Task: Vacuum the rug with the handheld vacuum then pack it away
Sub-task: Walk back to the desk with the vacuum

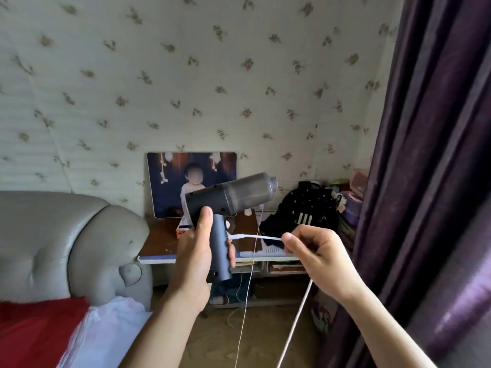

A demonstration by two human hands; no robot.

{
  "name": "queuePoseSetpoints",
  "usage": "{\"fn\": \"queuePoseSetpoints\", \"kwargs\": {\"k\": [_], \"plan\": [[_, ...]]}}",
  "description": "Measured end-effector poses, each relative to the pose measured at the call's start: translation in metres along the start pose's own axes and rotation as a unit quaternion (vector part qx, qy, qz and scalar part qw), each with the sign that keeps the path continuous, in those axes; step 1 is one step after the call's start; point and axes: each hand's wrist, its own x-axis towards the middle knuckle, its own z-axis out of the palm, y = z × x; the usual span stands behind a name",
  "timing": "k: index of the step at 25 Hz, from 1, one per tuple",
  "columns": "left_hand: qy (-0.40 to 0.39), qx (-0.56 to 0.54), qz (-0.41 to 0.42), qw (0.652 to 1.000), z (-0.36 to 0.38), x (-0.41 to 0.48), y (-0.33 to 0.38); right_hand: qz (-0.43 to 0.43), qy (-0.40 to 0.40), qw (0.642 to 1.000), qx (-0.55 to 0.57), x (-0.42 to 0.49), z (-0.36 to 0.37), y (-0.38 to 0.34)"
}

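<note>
A dark grey handheld vacuum (233,195) with a translucent dust cup is held up in mid-air, nozzle end pointing right. My left hand (196,251) grips its handle, thumb up along the back. A white charging cable (255,236) runs from the handle's right side to my right hand (316,256), which pinches it just beside the plug. The rest of the cable hangs down past my right wrist to the bottom edge. No rug is in view.
A low brown table (159,243) stands behind the vacuum with a framed photo (170,181), a small box and a black bag (305,208). A grey padded headboard (66,240) and red bedding lie at left. Purple curtains (425,155) hang at right. A thin string dangles centre.
</note>
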Motion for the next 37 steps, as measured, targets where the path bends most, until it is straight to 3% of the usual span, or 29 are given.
{"fn": "queuePoseSetpoints", "kwargs": {"k": [10, 15, 20, 24, 29, 37], "plan": [[0.046, -0.039, -0.039, 0.997, 0.028, 0.243, -0.021, 0.007, -0.005, 1.000, -0.001, 0.222, -0.002, 0.129], [0.062, -0.002, -0.032, 0.998, 0.041, 0.319, -0.038, 0.027, -0.025, 0.997, 0.064, 0.294, 0.001, 0.202], [0.129, 0.020, -0.044, 0.990, 0.070, 0.396, -0.069, 0.032, -0.055, 0.991, 0.120, 0.366, -0.006, 0.282], [0.157, 0.043, -0.046, 0.986, 0.090, 0.442, -0.090, 0.075, -0.060, 0.983, 0.155, 0.408, -0.014, 0.326], [0.230, 0.043, -0.037, 0.972, 0.090, 0.489, -0.118, 0.151, -0.123, 0.957, 0.214, 0.447, -0.003, 0.368], [0.210, 0.071, -0.101, 0.970, 0.045, 0.534, -0.151, 0.223, -0.163, 0.947, 0.164, 0.464, 0.042, 0.404]]}}
